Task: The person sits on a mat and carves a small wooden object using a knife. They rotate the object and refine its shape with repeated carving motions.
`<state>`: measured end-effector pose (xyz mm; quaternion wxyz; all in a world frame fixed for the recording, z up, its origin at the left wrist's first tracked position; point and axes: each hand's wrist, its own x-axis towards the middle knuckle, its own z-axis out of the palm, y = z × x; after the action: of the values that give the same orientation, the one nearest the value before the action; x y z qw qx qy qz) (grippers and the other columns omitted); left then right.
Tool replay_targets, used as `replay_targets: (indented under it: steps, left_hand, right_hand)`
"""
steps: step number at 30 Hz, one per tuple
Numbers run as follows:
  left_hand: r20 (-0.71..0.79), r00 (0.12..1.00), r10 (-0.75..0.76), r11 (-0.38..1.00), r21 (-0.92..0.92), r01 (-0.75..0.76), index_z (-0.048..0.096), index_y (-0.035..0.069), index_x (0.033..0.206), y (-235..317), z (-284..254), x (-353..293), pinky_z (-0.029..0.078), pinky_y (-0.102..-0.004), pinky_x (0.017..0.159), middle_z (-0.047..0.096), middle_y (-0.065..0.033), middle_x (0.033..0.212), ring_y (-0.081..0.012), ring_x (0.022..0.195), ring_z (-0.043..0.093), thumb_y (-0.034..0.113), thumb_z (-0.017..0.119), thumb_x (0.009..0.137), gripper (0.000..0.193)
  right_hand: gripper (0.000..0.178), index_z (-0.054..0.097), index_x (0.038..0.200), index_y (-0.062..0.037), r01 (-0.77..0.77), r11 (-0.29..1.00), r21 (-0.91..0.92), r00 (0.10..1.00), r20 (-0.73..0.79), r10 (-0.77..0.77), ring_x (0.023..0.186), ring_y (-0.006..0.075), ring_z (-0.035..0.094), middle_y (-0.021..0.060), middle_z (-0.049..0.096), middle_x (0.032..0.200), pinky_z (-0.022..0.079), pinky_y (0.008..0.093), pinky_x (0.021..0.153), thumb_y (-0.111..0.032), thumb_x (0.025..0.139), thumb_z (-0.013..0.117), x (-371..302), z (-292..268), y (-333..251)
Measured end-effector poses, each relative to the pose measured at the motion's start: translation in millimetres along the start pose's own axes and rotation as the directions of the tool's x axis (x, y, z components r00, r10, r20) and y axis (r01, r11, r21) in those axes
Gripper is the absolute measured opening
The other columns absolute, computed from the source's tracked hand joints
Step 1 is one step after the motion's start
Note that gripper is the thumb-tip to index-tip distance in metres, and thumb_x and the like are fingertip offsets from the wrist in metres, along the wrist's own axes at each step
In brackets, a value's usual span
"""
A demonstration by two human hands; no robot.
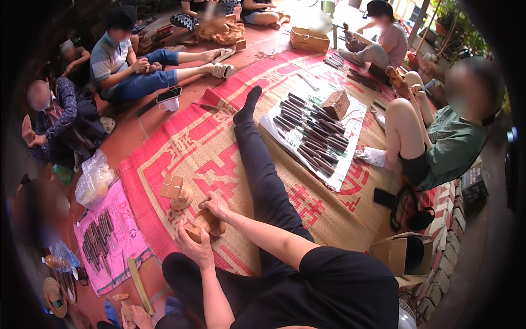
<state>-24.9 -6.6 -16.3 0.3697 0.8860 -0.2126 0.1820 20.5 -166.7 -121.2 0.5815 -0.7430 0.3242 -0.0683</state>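
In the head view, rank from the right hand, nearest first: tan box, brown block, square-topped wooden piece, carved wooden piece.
1. Carved wooden piece: at the right hand.
2. Square-topped wooden piece: left, on the mat.
3. Brown block: ahead right, on white cloth.
4. Tan box: farthest ahead, beyond the mat.

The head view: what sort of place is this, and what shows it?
Probably a wood-carving workshop: slim dark hand tools laid out on white cloth, a rounded brown wooden piece.

The hands are on a brown wooden piece.
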Motion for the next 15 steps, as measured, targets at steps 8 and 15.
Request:
replay_targets:
  steps: [8,15]
  left_hand:
    - [-0.049,0.998,0.034,0.999,0.04,-0.032,0.048,0.004,0.135,-10,1,0,0.037,-0.0518,0.102,0.054,-0.0195,0.124,-0.0382,0.118,0.049,0.036,0.062,0.081,0.064]
    - [-0.05,0.997,0.058,0.998,-0.003,-0.058,0.05,0.002,0.13,14,16,-1,0.039,-0.0544,0.099,0.055,-0.0208,0.12,-0.0404,0.114,0.051,0.049,0.063,0.08,0.069]
  right_hand:
    - [0.028,0.064,0.093,-0.002,-0.118,0.991,-0.059,0.987,-0.119,0.11,0.094,0.0389,0.066,0.0259,0.067,0.091,0.051,0.046,0.079,-0.022,0.075,0.068,25,-12,3]
    - [0.031,0.067,0.089,-0.005,0.36,0.925,-0.12,0.932,0.098,-0.35,0.096,0.0346,0.064,0.0154,0.068,0.094,0.049,0.0406,0.084,-0.031,0.073,0.074,19,-18,52]
